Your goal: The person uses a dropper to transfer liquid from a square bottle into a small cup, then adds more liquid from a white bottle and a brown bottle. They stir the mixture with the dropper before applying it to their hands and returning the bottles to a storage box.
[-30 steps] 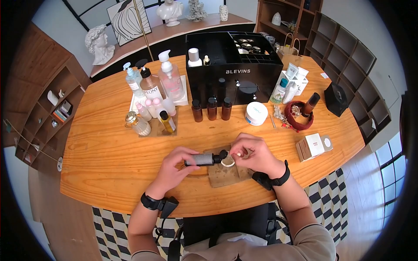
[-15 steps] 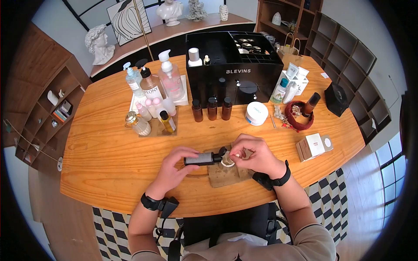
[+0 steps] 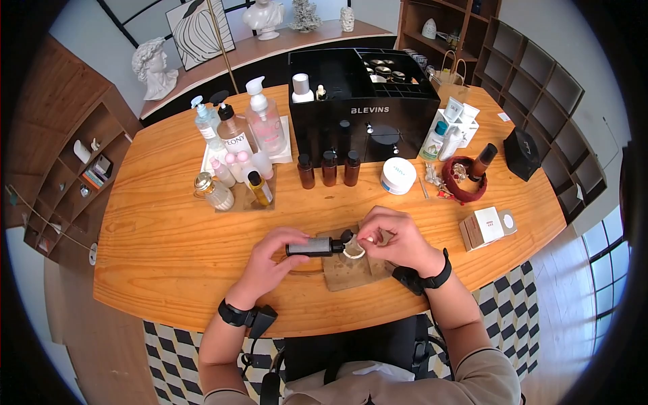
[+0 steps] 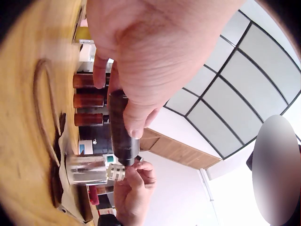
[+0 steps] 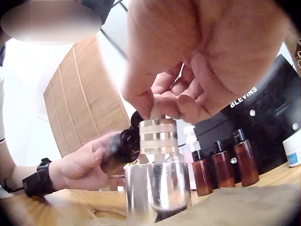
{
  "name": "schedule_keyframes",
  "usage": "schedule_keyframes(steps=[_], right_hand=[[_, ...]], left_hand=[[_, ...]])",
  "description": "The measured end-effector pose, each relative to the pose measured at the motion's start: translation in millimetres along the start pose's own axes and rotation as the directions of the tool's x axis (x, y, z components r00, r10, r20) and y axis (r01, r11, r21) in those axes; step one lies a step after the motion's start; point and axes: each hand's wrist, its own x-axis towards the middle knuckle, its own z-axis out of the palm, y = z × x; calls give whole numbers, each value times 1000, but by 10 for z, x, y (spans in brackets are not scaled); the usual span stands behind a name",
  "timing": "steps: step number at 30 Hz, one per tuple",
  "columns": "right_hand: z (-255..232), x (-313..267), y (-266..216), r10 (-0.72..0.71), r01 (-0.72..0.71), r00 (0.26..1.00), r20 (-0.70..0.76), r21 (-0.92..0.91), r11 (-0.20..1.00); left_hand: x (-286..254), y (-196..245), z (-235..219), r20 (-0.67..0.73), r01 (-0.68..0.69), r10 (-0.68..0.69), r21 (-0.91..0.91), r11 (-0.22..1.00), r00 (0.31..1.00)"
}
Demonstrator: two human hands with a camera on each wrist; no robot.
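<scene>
My left hand (image 3: 273,260) grips a dark bottle (image 3: 308,247) with a grey label, held nearly level with its black flip cap open toward the right. A clear glass jar (image 5: 141,188) stands upright just beyond the bottle's mouth. Above the jar hangs a gold-and-pale banded piece (image 5: 159,135); its top is pinched between the thumb and fingers of my right hand (image 3: 395,237). The bottle's mouth sits right beside this banded piece in the right wrist view. Under the jar lies a flat brown sheet (image 3: 341,278), and a brown loop (image 4: 40,103) extends from it.
Behind the hands stand several small amber bottles (image 3: 329,172), a white tub (image 3: 398,177) and a black BLEVINS case (image 3: 368,138). Pump bottles (image 3: 266,128) crowd a tray at the left. At the right are a red bowl (image 3: 476,194) and a small box (image 3: 480,229).
My right fingertips dip slightly over the jar, then rise back with the banded piece. The left hand and the bottle stay almost still.
</scene>
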Motion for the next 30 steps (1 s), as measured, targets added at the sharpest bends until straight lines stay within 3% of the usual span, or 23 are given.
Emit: schedule_keyframes(steps=[4,6,7,9,13,15,16,18,22,28,30], right_hand=[[-29,-17,3,60,-63,995,81,36,997],[-16,-15,8,37,-41,996,83,47,998],[-14,-11,17,37,-41,996,83,48,998],[-20,3,37,77,-78,996,43,27,997],[-34,32,33,94,-98,995,-39,-107,989],[-12,51,-1,-61,38,980,-187,-120,992],[-20,45,-38,-62,39,980,-188,-121,992],[-34,31,-117,-67,64,993,-100,-27,998],[-20,9,-84,-68,67,998,-16,-52,996],[-35,-11,-73,-102,104,994,-50,44,994],[-61,-24,-88,-216,202,972,96,134,970]], left_hand=[[-36,-53,-21,72,-9,6,40,999,997],[-43,-67,31,-65,104,-112,-117,988,992],[-47,-96,29,-65,105,-113,-117,988,991],[-57,-154,15,-67,121,-149,-312,942,987],[-87,-153,-14,-54,184,-233,-454,872,971],[-102,-180,-42,27,243,-261,-462,853,965],[-104,-183,-37,28,243,-260,-461,853,965],[-108,-184,-23,32,270,-287,-457,848,957],[-116,-187,3,39,278,-295,-474,836,955],[-106,-215,60,-114,148,-233,-496,856,966],[-94,-235,47,-197,193,-319,-476,858,927]])
